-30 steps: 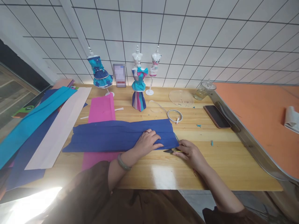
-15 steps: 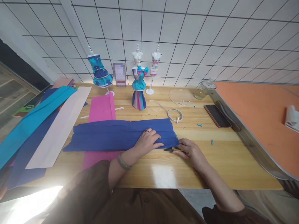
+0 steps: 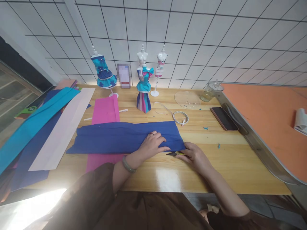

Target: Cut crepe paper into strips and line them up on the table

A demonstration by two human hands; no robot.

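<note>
Against the frame half a second ago, the tip of the small pointed black-and-yellow hand tool [image 3: 171, 154] has shifted slightly leftward; the left grip [image 3: 153, 143] has held its place. The long, dark-blue, fabric-like strip [image 3: 103, 140] lies across the frame's centre, over a flat bright-pink sheet [image 3: 105, 110], on the pale wooden surface [image 3: 211, 179]. The left grip rests loosely spread, palm down on the strip, pinching nothing. The right grip [image 3: 182, 153], right of centre, is curled closed around the tool beside the strip's lower-right corner; whether it also pinches that corner, I cannot tell.

To work well, the left grip should press the strip flat near the blade, fingertips clear of its point, and smooth the creases first.
</note>
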